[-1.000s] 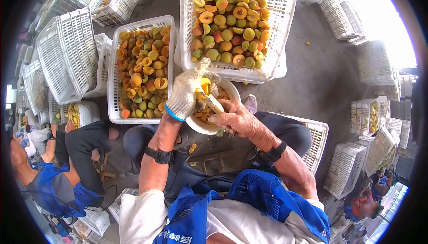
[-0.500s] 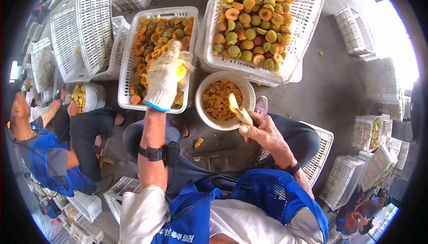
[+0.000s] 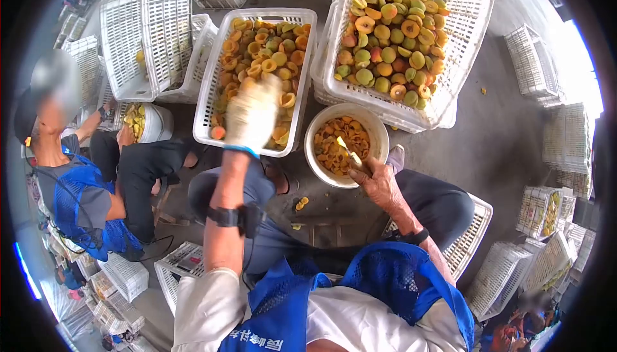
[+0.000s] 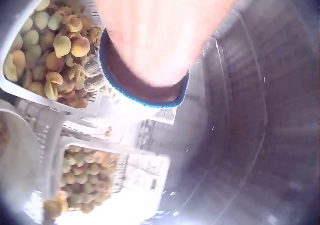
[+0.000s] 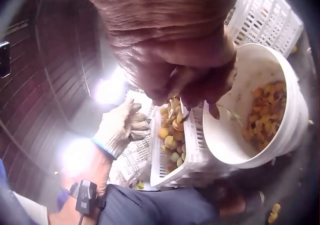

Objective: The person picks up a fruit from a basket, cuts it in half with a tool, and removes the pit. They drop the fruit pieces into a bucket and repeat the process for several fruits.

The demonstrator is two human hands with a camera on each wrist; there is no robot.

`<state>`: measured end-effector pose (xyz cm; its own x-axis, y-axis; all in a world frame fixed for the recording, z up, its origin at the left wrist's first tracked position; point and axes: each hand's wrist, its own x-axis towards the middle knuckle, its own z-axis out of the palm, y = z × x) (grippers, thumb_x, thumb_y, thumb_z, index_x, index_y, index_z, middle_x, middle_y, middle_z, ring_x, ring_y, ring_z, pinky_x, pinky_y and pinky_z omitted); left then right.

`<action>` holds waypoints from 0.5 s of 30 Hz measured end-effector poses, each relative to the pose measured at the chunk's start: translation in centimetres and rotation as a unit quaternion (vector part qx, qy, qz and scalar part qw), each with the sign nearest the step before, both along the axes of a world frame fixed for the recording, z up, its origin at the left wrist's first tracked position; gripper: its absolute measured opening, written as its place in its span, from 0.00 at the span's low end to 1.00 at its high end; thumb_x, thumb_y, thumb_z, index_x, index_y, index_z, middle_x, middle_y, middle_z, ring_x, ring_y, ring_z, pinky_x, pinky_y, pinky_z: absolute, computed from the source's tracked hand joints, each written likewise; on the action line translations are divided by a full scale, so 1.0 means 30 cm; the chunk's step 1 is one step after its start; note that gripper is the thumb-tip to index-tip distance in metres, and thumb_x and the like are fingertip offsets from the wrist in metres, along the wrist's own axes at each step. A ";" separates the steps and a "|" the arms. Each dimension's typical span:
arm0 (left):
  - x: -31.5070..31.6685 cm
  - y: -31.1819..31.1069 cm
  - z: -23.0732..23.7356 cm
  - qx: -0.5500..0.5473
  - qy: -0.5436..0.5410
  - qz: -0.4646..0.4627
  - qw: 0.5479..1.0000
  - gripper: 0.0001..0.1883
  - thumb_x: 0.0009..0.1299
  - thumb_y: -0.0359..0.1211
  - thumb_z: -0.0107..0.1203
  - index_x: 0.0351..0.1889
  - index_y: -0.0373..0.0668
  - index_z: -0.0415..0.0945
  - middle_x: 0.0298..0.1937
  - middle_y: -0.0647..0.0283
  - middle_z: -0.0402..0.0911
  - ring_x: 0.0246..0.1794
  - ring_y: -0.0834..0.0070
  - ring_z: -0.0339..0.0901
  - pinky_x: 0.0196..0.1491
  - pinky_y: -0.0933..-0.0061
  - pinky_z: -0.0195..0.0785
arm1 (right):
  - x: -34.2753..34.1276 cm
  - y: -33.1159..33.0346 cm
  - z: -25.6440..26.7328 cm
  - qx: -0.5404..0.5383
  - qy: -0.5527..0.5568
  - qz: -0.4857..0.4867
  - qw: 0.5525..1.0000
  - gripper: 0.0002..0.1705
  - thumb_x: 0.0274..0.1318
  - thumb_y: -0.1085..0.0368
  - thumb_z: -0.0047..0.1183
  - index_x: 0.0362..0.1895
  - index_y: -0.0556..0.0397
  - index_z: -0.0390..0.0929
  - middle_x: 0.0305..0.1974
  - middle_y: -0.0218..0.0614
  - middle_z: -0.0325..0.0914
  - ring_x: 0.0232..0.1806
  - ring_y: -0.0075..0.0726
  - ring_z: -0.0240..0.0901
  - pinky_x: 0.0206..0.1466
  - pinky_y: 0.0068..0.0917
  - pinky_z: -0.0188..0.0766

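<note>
The gloved left hand [image 3: 254,115] is over the crate of hollowed apricot halves [image 3: 303,72], blurred in the head view. In the right wrist view its fingers are loosely bent and no fruit shows in them. My bare right hand [image 3: 383,188] grips a small bladed tool [image 3: 348,151] by its short handle, the blade smeared yellow-white. That tool hangs over the white bucket [image 3: 386,135], where orange fruit pieces [image 3: 334,149] lie. Behind the bucket, a larger crate [image 3: 472,27] holds apricot halves [image 3: 392,43], some showing brown centres.
Stacked white crates [image 3: 144,37] stand at the left, near a seated person in a blue vest [image 3: 80,204] with another bucket [image 3: 159,124]. More crates [image 3: 498,275] line the right side. A few yellow pieces [image 3: 302,203] lie on the floor [image 3: 475,153].
The left hand carried a yellow apricot half from the bucket to the left crate and has let it go. The right hand stays at the bucket with the tool, its blade lowered. The head view has shifted.
</note>
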<state>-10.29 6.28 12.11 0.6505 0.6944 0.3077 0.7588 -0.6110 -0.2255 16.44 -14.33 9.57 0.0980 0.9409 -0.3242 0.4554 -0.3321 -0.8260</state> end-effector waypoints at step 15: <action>0.023 0.028 -0.476 -0.141 -0.331 0.434 0.826 0.33 0.78 0.55 0.49 0.68 0.36 0.72 0.60 0.38 0.79 0.61 0.41 0.75 0.62 0.48 0.69 | 0.070 0.105 0.003 -0.072 0.059 -0.051 0.994 0.23 0.56 0.54 0.68 0.34 0.64 0.79 0.23 0.51 0.75 0.25 0.35 0.70 0.32 0.41 0.69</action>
<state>-9.60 7.11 -2.18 -0.3758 0.9155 0.1435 0.8385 0.2700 0.4733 18.53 -11.19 9.66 0.1437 0.8712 -0.4695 0.3167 -0.4899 -0.8122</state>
